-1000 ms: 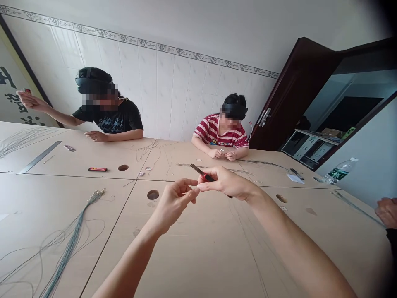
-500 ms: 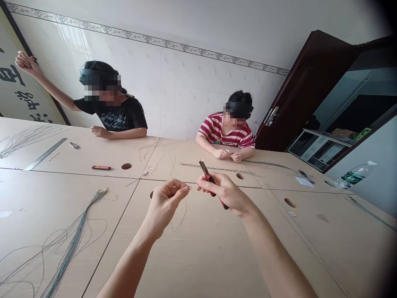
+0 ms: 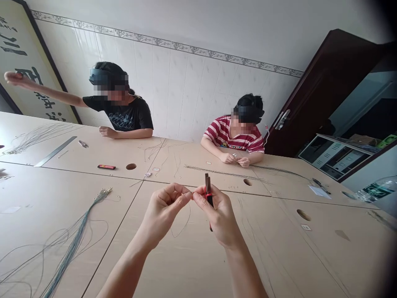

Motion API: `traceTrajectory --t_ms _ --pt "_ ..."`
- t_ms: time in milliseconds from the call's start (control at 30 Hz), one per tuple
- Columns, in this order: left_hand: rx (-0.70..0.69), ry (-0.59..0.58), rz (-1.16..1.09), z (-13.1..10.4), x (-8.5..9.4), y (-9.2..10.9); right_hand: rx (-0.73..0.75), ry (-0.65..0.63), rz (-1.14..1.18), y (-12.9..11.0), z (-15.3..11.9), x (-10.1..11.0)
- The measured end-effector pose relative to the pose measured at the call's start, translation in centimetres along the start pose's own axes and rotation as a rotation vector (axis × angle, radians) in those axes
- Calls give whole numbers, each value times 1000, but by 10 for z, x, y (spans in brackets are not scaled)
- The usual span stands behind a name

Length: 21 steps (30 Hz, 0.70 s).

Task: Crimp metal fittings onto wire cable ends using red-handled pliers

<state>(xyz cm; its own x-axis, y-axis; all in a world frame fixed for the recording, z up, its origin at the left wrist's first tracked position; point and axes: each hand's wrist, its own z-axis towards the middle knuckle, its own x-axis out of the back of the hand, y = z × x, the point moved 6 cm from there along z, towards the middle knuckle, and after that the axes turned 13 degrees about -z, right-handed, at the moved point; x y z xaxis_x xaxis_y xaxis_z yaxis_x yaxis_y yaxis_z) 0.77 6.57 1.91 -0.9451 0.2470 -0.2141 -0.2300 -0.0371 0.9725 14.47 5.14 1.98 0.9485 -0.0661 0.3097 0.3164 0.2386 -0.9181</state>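
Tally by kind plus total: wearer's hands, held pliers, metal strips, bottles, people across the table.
Hands (left hand, right hand): 2
Held pliers: 1
Metal strip: 1
Bottle: 1
People across: black shirt, striped shirt: 2
Total: 7

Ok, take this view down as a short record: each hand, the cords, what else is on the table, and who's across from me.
Left hand: pinched, a thin cord hanging below
Right hand: holds a red-and-black plier-like tool, close beside the left
Cord bundle: on the table, at picture left
Also there: metal strip
Across: co-worker in black shirt, co-worker in striped shirt
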Motion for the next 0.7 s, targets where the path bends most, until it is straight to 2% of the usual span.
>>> traceTrajectory --t_ms 200,467,700 --pt "-19 -30 58 0 -2 -2 19 6 -11 4 -3 3" --pt "-47 -2 122 -2 0 1 12 24 -99 2 -6 9" --pt "-47 -10 135 -6 -2 3 77 57 -213 -3 -10 11"
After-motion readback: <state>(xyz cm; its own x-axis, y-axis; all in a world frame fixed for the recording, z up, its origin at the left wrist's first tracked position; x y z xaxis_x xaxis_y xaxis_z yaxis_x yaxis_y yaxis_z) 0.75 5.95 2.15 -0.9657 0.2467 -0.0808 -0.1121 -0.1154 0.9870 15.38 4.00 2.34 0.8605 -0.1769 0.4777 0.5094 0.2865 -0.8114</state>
